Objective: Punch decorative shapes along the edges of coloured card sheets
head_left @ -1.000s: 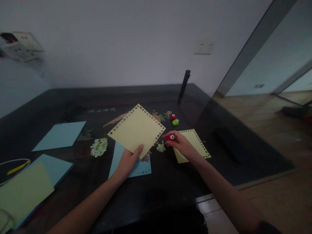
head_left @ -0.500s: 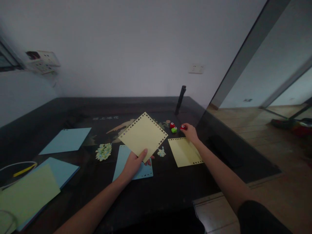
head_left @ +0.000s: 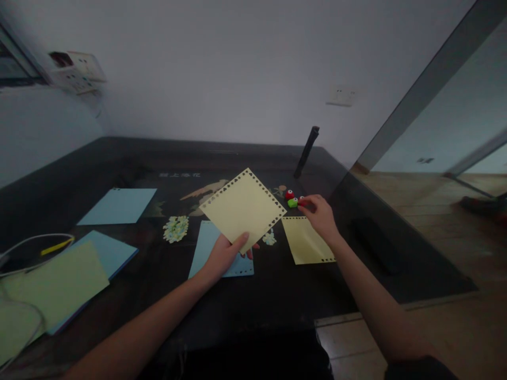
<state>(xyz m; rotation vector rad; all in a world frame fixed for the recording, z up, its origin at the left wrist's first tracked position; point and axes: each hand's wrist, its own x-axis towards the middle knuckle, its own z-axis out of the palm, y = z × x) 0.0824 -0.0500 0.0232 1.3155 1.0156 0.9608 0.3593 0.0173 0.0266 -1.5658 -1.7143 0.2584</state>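
Paper (head_left: 244, 210) sits pinched in the left hand (head_left: 226, 254); right of it, the right hand (head_left: 320, 215) grips a red punch (head_left: 302, 200); behind the paper, Chinese characters (head_left: 180, 174).

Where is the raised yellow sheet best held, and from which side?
I'd pinch the yellow sheet at its near corner, from the near side, thumb above and fingers beneath, as the left hand does: both far edges are punched, while that corner looks plain.

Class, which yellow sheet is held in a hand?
The middle yellow sheet, pinched in the left hand; the leftmost yellow sheet and rightmost yellow sheet lie down.
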